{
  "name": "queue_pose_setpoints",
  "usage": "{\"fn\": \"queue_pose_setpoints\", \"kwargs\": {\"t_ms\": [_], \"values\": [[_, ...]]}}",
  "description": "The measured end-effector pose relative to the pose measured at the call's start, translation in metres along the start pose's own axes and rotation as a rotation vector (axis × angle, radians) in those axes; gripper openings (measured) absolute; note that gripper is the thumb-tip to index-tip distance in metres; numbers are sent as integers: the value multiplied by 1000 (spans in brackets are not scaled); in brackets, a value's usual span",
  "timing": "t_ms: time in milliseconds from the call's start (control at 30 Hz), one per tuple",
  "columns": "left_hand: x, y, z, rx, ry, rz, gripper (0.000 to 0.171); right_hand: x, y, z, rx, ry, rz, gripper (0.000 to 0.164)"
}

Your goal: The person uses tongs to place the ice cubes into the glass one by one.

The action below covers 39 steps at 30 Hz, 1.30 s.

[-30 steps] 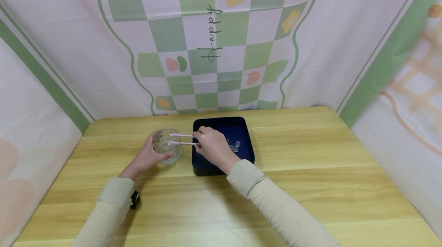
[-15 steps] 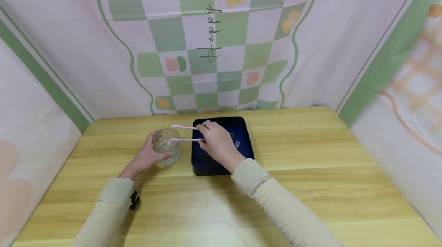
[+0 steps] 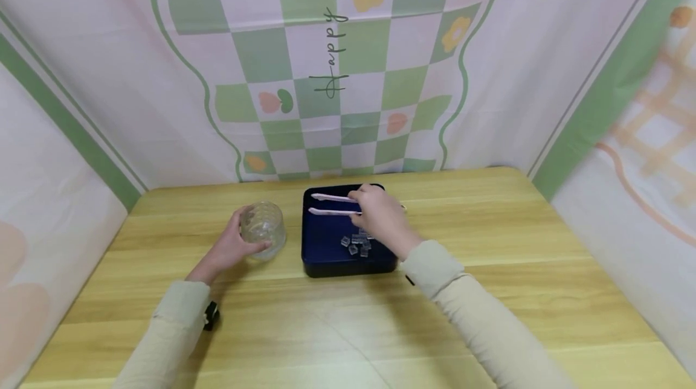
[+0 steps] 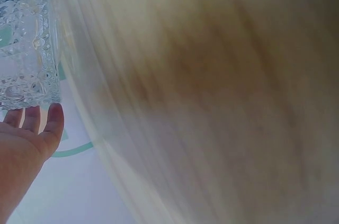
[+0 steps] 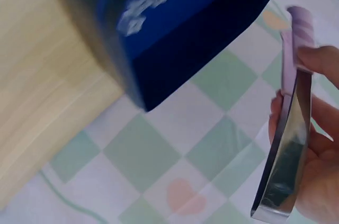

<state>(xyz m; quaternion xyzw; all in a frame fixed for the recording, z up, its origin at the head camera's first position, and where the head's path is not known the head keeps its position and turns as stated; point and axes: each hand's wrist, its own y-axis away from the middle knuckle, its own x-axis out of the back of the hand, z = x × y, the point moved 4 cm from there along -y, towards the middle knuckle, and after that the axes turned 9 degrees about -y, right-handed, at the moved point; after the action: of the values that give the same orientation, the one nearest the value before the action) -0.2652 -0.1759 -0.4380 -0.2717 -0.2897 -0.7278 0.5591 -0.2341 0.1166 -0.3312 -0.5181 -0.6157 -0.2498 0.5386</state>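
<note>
Plainly, a glass point(image 3: 266, 226) left, pink tongs point(image 3: 334, 212) right.
The left hand point(image 3: 234, 246) curls round the glass, its contact with the worktop point(image 3: 304, 328) unclear; the right hand point(image 3: 380, 214) pinches the tongs, tips apart, over a navy tray point(image 3: 324, 251) of clear cubes point(image 3: 353, 249). Only the right-wrist view shows their metal bend.

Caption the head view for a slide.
Left hand holds a clear glass while the right hand holds pink tongs over a dark blue tray of small clear cubes.

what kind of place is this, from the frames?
Likely a small staged booth: printed fabric hangs behind and on both sides of a wood-grain table holding a dark blue tray of clear cubes.
</note>
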Motion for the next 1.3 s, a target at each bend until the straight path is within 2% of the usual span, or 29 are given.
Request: {"fn": "queue_pose_setpoints", "kwargs": {"t_ms": [233,467,633,1000,1300], "values": [[0,0,1,7,-2,-6,108,3,10,28,-85,-12,-115,36],[-1,-1,1,12,-5,-12,107,-5,20,36,-99,-10,-223,31],[-1,-2,0,7,7,-14,107,-9,21,36,-100,-4,-259,21],[0,-1,0,-5,6,-7,106,-13,17,37,-96,-13,-299,13],[0,-1,-1,-1,15,-8,106,-17,19,38,-121,-30,-368,27]]}}
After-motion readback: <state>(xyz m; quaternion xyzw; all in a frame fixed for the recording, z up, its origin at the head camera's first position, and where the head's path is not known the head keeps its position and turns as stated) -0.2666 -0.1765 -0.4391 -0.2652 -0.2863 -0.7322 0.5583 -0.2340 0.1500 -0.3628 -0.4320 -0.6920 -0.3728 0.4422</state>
